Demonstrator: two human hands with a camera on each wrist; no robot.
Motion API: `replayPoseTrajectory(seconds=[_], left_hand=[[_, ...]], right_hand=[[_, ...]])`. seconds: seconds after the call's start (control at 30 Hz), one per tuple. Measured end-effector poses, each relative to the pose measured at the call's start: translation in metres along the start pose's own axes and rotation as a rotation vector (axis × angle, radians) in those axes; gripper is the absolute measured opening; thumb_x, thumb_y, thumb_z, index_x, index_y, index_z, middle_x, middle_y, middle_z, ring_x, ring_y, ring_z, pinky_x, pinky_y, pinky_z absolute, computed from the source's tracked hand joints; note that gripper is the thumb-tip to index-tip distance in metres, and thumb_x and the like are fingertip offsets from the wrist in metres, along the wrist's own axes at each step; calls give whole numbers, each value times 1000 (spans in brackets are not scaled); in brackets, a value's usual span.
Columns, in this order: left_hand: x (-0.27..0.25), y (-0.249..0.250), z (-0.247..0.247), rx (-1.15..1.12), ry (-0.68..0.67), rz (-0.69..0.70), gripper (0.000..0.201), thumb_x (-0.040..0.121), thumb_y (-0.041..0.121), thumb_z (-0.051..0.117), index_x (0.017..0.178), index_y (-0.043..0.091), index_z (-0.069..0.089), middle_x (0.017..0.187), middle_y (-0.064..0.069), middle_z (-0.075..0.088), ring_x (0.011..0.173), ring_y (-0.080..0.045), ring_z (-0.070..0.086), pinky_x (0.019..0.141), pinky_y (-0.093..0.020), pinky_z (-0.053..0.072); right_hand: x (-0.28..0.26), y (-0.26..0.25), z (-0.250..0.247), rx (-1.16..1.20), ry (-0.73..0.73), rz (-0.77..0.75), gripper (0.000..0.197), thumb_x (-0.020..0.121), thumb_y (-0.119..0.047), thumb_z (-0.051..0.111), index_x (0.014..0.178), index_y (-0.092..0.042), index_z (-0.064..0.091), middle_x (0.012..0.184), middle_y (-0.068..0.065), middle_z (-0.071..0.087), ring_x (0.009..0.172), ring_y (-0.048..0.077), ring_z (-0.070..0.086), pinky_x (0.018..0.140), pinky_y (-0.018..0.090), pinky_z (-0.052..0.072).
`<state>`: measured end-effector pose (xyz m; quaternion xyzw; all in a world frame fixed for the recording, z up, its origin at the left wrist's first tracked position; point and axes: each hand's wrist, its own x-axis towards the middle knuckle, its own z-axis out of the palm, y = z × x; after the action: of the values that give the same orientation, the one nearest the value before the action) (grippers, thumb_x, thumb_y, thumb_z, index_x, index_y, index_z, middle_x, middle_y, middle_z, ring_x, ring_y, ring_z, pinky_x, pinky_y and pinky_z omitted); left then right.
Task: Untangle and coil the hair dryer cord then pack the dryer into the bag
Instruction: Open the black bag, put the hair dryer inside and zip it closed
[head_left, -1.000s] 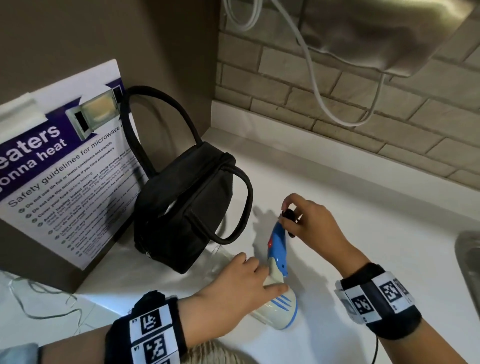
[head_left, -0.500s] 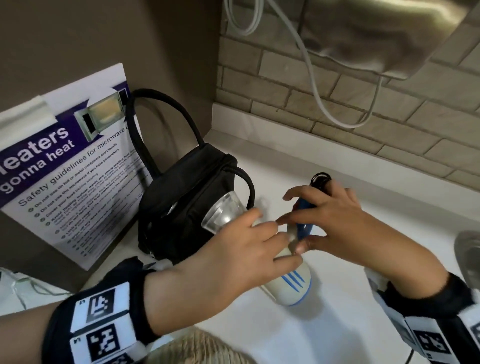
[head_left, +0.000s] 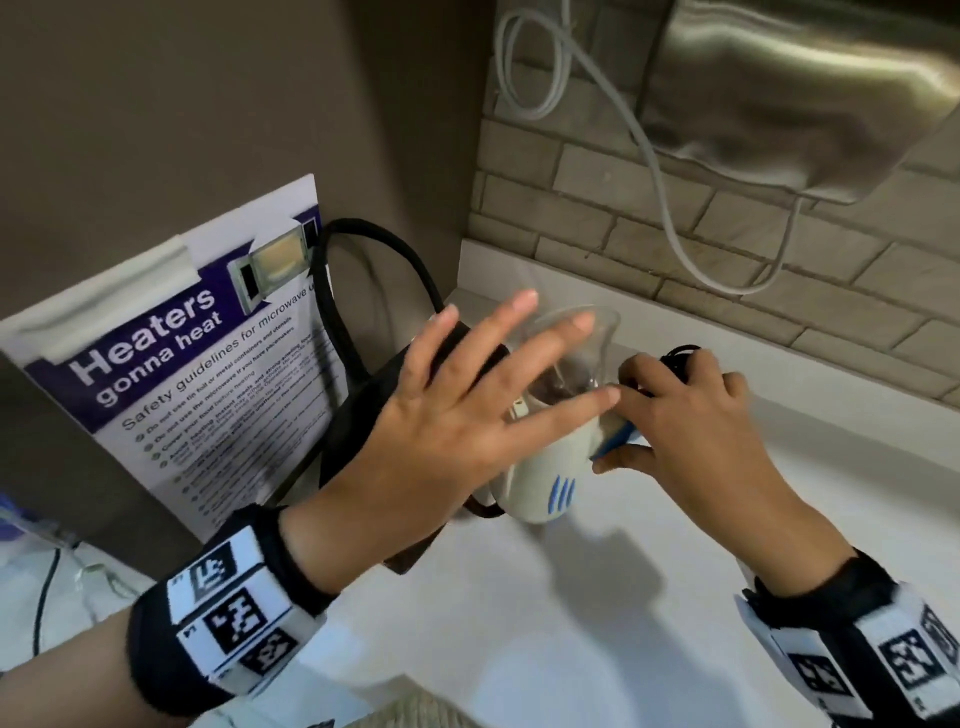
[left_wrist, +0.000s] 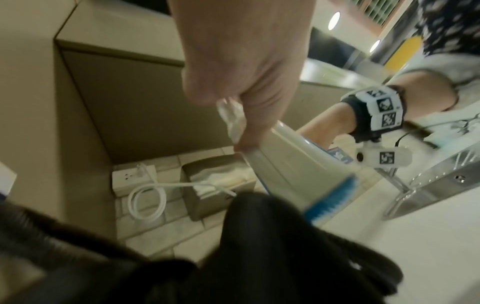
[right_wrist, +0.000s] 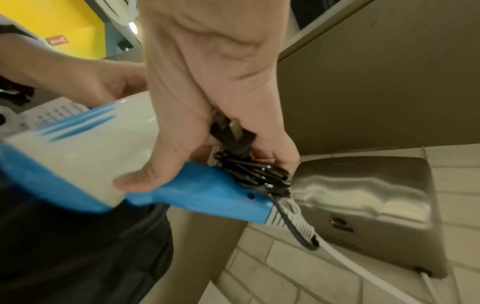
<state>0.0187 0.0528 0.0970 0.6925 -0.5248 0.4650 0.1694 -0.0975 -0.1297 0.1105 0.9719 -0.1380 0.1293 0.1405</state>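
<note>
We see the hair dryer (head_left: 543, 480) lifted off the white desk (head_left: 597, 623), its clear nozzle (head_left: 582, 343) tilted up toward the black handbag (head_left: 363, 410). Our right hand (head_left: 691, 415) grips the blue handle (right_wrist: 207, 189), fingers (right_wrist: 283, 144) curled and clamped on the coiled black cord (right_wrist: 257, 172) and its plug (right_wrist: 233, 131) at the handle's end. Our left hand (head_left: 467, 415) lies over the dryer's cream body with fingers straight and spread apart; from the left wrist view its thumb rests along the body's upper edge. The handbag stands just beside the dryer, against a microwave safety poster (head_left: 171, 364). A steel hand dryer (head_left: 789, 98) and a white cable (head_left: 675, 228) hang on the brick-tile wall behind.
</note>
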Motion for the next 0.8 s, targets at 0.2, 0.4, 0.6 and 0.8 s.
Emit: replayPoseTrajectory(seconds=[0.2, 0.4, 0.6, 0.8], left_hand=[[-15, 29, 39, -371, -28, -309, 43, 97, 23, 56, 135, 39, 41, 137, -16, 52, 130, -35, 45, 101, -48, 42], [-24, 24, 50, -686, -102, -494, 42, 93, 9, 38, 130, 28, 46, 132, -13, 53, 118, -28, 55, 93, -43, 48], [-39, 25, 60, -764, -88, -535, 60, 88, 29, 64, 135, 12, 31, 136, -19, 47, 126, -25, 49, 102, -40, 44], [-28, 22, 49, -763, -59, -561, 65, 82, 30, 72, 134, 11, 38, 130, -7, 55, 121, -13, 50, 105, -25, 39]], right_hand=[[13, -42, 34, 278, 77, 72, 46, 67, -34, 80, 110, -23, 68, 109, 2, 68, 98, 38, 56, 71, 44, 44], [11, -66, 68, 256, 13, 51, 10, 71, -29, 77, 75, -24, 71, 83, -4, 66, 74, 28, 53, 56, 33, 39], [10, -72, 77, 327, 39, 83, 22, 64, -16, 78, 85, -16, 69, 88, 1, 69, 75, 31, 55, 55, 37, 42], [9, -65, 70, 367, 62, 39, 48, 60, -26, 85, 105, -20, 67, 101, -1, 66, 84, 30, 55, 65, 36, 40]])
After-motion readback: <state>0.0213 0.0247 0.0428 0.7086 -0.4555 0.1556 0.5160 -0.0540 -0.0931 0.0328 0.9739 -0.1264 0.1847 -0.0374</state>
